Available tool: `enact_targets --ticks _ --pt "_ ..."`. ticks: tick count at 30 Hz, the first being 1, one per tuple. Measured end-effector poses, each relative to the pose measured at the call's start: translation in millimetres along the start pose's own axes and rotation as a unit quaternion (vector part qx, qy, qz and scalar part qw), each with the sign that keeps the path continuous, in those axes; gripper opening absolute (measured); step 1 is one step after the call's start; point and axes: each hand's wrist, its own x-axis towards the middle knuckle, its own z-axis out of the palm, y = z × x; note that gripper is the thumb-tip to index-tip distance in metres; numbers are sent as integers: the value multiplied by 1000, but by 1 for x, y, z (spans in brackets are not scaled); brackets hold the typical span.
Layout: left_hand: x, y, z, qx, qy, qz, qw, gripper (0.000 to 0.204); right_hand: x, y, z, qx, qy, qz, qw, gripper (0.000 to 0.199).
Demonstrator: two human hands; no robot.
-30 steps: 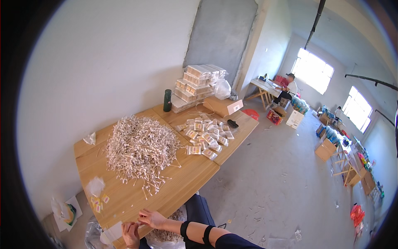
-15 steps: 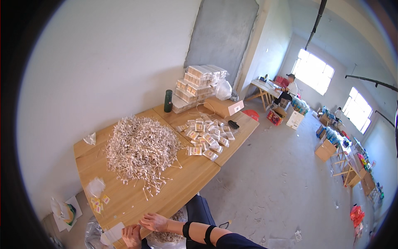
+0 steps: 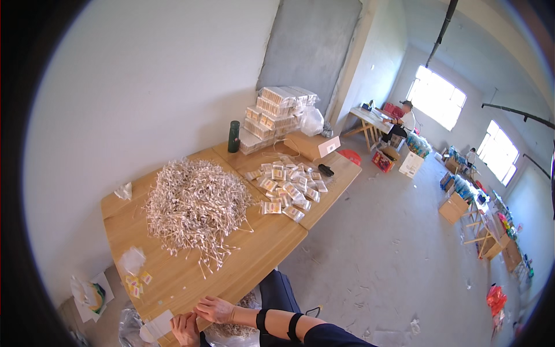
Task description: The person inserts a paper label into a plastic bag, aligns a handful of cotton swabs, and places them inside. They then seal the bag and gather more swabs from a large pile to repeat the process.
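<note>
At the near edge of the wooden table (image 3: 254, 263), my left hand (image 3: 185, 329) and my right hand (image 3: 215, 310) are close together. The fingers of both are bent and closed, and whatever sits between them is too small or hidden to name. Just left of my left hand lies a white card-like sheet (image 3: 157, 327). Beyond my hands rises a big heap of loose cotton swabs (image 3: 193, 205). Small clear packets of swabs (image 3: 289, 188) lie in a pile to its right. Near the left edge are clear plastic bags (image 3: 133, 260) and small yellow cards (image 3: 136, 284).
At the table's far end stand stacked swab packs (image 3: 274, 118), a green bottle (image 3: 233, 137), an open cardboard box (image 3: 309, 146) and a black object (image 3: 326, 170). More swabs fill a bag (image 3: 237, 329) below the edge. Across the room, a person (image 3: 403, 122) sits at another table.
The view has shifted very slightly. Both hands stay at the table edge in nearly the same pose, and nothing else has visibly moved.
</note>
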Motion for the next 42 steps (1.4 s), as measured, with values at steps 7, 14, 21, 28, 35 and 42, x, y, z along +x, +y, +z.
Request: enact_targets --ticks 7,14,21,28,35,42 --pt "2 6 0 5 2 -13 1000 15 -1 0 -2 -2 27 2 1000 26" --pt "3 1 10 -165 17 -199 966 14 6 3 -12 74 -53 66 994 17" --pt "-16 -24 30 -269 -22 -312 911 10 6 4 8 234 -91 253 934 20" --pt "-14 -26 32 -230 -4 -285 930 14 8 9 16 321 -127 333 878 12" --pt "-28 -47 50 -284 -23 -360 889 14 14 12 18 372 -76 352 856 12" --pt "-34 -59 55 -586 -22 -504 634 11 12 19 26 510 -134 424 736 10"
